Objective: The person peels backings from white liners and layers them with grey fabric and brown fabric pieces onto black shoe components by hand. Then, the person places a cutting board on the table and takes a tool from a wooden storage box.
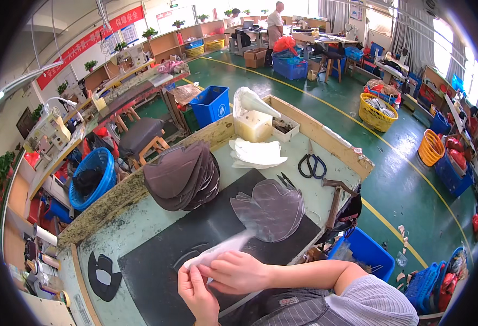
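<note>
A thin white sheet piece (220,250) is pinched at its near end between my left hand (198,293) and my right hand (241,271). Its far end is smeared by motion. Both hands are closed, above the near part of a black mat (157,261). A dark curved piece (187,256) lies on the mat just beyond my fingers, partly hidden. Farther up the mat rests a pile of grey, film-like cut pieces (274,212). A stack of dark brown cut pieces (182,176) stands at its far left edge, and white cut pieces (258,154) lie behind the mat.
Around the table runs a raised wooden rim (108,209). Scissors (312,165) and a hammer (334,209) lie at the right. A yellowish block (254,126) with a white cone stands at the far corner. A black piece with a white patch (104,277) lies left.
</note>
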Demonstrator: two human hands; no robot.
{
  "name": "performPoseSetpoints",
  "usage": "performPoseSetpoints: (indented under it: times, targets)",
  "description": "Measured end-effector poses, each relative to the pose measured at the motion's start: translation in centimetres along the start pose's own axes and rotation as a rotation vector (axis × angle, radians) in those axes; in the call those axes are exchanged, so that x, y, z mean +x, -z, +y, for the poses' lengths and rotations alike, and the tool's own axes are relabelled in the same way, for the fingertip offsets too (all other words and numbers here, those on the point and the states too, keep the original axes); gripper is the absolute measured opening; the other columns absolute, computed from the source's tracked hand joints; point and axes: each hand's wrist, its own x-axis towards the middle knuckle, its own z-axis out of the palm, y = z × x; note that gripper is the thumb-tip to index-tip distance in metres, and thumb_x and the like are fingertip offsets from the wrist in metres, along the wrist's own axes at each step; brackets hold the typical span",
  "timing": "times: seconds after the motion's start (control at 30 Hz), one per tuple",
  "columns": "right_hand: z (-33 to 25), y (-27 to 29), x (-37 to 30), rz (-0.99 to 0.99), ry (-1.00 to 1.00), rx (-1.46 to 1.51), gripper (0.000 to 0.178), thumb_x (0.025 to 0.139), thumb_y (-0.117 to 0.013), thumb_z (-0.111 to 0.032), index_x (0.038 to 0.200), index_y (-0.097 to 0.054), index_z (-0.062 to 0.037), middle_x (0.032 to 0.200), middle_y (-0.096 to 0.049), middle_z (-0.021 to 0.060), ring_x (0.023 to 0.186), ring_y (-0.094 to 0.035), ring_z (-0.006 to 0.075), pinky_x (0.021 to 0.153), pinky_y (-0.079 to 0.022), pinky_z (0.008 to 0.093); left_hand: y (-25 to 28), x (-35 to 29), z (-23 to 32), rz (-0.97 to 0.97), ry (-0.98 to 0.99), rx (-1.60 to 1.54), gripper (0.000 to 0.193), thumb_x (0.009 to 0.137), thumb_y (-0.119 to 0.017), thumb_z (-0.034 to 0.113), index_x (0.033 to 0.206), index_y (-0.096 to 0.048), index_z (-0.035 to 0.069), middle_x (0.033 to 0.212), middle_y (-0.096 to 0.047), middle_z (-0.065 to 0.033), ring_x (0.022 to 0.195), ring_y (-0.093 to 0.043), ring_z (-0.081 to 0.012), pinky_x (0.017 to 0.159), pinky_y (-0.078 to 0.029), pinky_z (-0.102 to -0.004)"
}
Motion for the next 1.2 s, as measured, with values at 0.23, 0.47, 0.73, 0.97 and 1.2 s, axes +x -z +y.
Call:
performPoseSetpoints:
  times: [0.23, 0.47, 0.73, 0.97, 1.2]
  targets:
    - [-0.9, 0.6, 2.2, 0.126, -0.154, 0.217, 0.026, 0.078, -0.067, -0.011, 0.103, -0.064, -0.0045, 0.095, -0.059, 0.0034, 0.081, -0.058, 0.0183, 0.065, -0.052, 0.0271, 0.6, -1.1, 1.2, 0.051, 0.127, -0.232, 0.013, 0.094, -0.053, 0.005, 0.1, -0.06, -0.004, 0.091, -0.064, -0.0088, 0.083, -0.063, -0.0142, 0.076, -0.053, -0.0246]
    - [-1.7, 2.0, 2.1, -0.063, -0.08, 0.135, 0.032, 0.066, -0.068, -0.004, 0.098, -0.065, -0.0025, 0.089, -0.059, 0.0031, 0.076, -0.059, 0.0179, 0.063, -0.053, 0.0271, 0.7, -3.2, 1.1, 0.07, -0.02, 0.051, 0.014, 0.093, -0.055, 0.004, 0.101, -0.06, -0.006, 0.087, -0.065, -0.0077, 0.079, -0.063, -0.0113, 0.073, -0.053, -0.0247]
    - [-2.7, 1.9, 2.1, 0.052, -0.112, 0.103, 0.019, 0.066, -0.069, 0.003, 0.084, -0.064, -0.0002, 0.073, -0.055, 0.0078, 0.059, -0.054, 0.0201, 0.052, -0.046, 0.0286, 0.3, -4.2, 0.6, 0.088, -0.185, 0.369, 0.013, 0.088, -0.06, 0.001, 0.097, -0.064, -0.007, 0.078, -0.066, -0.003, 0.071, -0.056, -0.0032, 0.063, -0.046, -0.0176]
    - [-2.7, 1.3, 1.1, -0.053, -0.853, 0.886, 0.007, 0.084, -0.057, 0.002, 0.091, -0.055, -0.0004, 0.088, -0.057, 0.0031, 0.075, -0.054, 0.0078, 0.064, -0.045, 0.0218, -0.4, -2.7, 1.2, 0.124, 0.164, -0.245, 0.01, 0.092, -0.056, 0.004, 0.095, -0.062, -0.004, 0.086, -0.066, -0.0068, 0.079, -0.065, -0.0123, 0.076, -0.052, -0.0234]
    - [-1.3, 1.9, -0.2, -0.031, -1.128, 1.095, 0.013, 0.092, -0.055, -0.011, 0.098, -0.054, -0.0002, 0.093, -0.059, 0.003, 0.082, -0.056, 0.0076, 0.071, -0.048, 0.0256, 0.6, -3.0, 0.1, -0.074, -0.05, -0.056, 0.014, 0.095, -0.053, 0.008, 0.1, -0.058, -0.003, 0.097, -0.064, -0.0108, 0.085, -0.064, -0.015, 0.078, -0.055, -0.0287]
